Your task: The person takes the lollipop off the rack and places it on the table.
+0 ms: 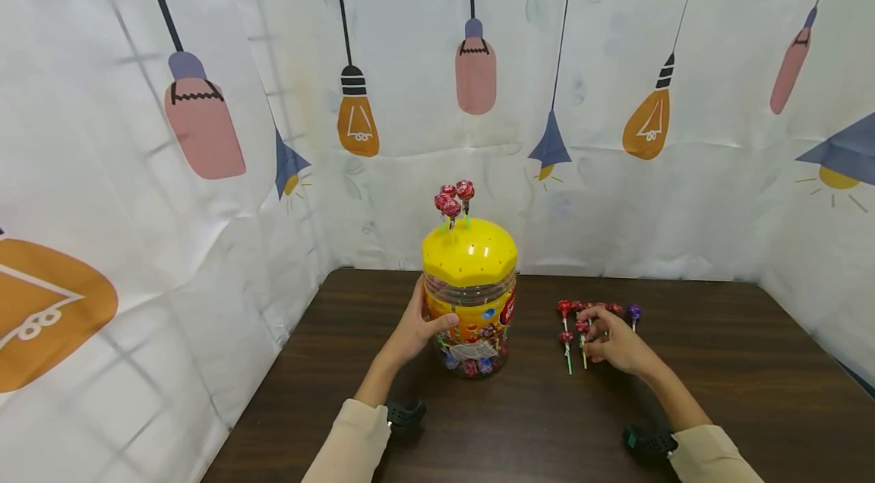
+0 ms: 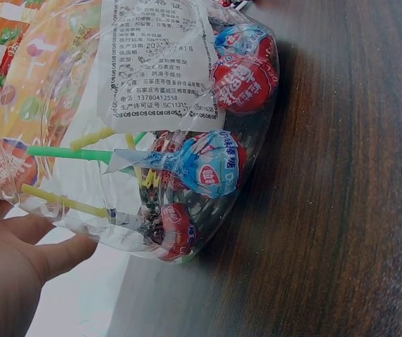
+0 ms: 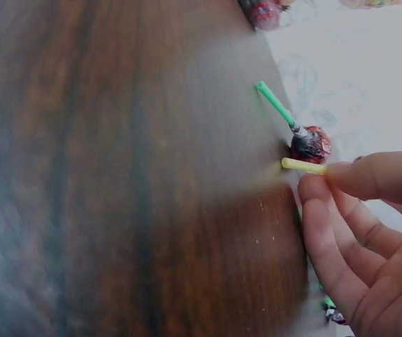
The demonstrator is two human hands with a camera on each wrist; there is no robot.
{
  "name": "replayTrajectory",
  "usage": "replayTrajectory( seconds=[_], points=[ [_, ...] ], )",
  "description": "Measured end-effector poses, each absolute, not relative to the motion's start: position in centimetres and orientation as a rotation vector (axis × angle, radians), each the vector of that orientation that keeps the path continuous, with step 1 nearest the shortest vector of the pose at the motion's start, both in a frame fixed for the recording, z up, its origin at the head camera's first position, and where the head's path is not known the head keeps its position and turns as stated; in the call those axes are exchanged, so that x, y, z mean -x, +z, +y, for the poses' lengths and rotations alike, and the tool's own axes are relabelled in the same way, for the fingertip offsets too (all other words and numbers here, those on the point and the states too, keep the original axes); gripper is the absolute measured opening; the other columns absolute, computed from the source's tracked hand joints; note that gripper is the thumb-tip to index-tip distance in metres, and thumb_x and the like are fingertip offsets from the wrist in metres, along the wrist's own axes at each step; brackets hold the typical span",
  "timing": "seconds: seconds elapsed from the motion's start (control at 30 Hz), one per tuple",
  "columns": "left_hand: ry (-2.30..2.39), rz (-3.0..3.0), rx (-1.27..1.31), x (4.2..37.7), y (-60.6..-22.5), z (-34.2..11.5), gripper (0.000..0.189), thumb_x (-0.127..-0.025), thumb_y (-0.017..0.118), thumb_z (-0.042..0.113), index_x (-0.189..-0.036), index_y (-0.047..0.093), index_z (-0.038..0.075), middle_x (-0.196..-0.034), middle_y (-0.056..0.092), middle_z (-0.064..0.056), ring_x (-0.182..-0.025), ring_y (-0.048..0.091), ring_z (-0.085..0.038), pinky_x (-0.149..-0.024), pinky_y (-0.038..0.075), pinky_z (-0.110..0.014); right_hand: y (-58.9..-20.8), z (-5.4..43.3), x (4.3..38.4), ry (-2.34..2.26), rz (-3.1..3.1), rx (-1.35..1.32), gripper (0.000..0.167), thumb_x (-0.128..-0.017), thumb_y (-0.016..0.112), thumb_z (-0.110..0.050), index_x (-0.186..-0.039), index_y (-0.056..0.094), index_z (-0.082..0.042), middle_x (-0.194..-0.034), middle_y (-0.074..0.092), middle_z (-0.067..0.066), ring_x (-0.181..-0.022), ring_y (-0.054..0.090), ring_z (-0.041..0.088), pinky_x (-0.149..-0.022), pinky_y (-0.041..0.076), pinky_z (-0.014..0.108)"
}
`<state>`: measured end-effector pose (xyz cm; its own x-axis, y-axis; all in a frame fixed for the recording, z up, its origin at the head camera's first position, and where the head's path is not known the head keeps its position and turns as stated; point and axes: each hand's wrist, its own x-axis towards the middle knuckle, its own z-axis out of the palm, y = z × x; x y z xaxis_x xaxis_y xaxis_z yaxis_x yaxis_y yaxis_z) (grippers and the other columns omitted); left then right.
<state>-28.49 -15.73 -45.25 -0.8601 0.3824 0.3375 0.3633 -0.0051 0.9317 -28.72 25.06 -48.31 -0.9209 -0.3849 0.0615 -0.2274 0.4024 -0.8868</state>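
Note:
A clear plastic jar with a yellow domed lid stands upright on the table. My left hand grips its left side, thumb across the front label. Several red lollipops stick up from the lid by their sticks. Through the jar's wall, the left wrist view shows more wrapped lollipops inside. To the right of the jar, my right hand pinches a red lollipop by its yellow stick. Beside that one lies a red lollipop with a green stick.
Behind my right hand lies a row of more lollipops, with a purple one at its right end. The dark wooden table meets a white printed curtain at its back edge. A black wrist strap sits on each forearm.

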Motion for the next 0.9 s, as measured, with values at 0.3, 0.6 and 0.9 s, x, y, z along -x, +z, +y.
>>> replayTrajectory(
  seconds=[0.3, 0.6, 0.9],
  points=[
    [2.052, 2.215, -0.813, 28.34, -45.16, -15.63, 0.093, -0.093, 0.074, 0.041, -0.16, 0.01, 0.041, -0.155, 0.04, -0.004, -0.135, 0.051, -0.025, -0.111, 0.047, -0.047, -47.99, 25.27, 28.6, -1.482, 2.513, 0.589, 0.051, -0.093, 0.071, -0.003, -0.136, 0.046, 0.006, -0.095, 0.059, 0.02, -0.062, 0.055, 0.015, -0.056, 0.05, 0.032],
    [2.055, 2.215, -0.82, 28.57, -45.3, -15.73, 0.094, -0.092, 0.075, 0.041, -0.16, 0.011, 0.041, -0.154, 0.041, -0.004, -0.135, 0.05, -0.025, -0.112, 0.046, -0.048, -48.41, 25.44, 28.92, -1.36, 2.558, 0.637, 0.037, -0.094, 0.066, 0.003, -0.127, 0.052, 0.005, -0.086, 0.064, 0.013, -0.061, 0.053, 0.011, -0.054, 0.047, 0.027],
    [2.056, 2.206, -0.84, 28.6, -45.34, -15.75, 0.093, -0.093, 0.075, 0.042, -0.16, 0.011, 0.04, -0.154, 0.042, -0.004, -0.134, 0.051, -0.025, -0.111, 0.046, -0.047, -48.42, 25.46, 28.82, -1.356, 2.558, 0.657, 0.034, -0.092, 0.068, 0.001, -0.123, 0.053, 0.004, -0.082, 0.062, 0.008, -0.06, 0.052, 0.009, -0.053, 0.047, 0.026]
  ],
)
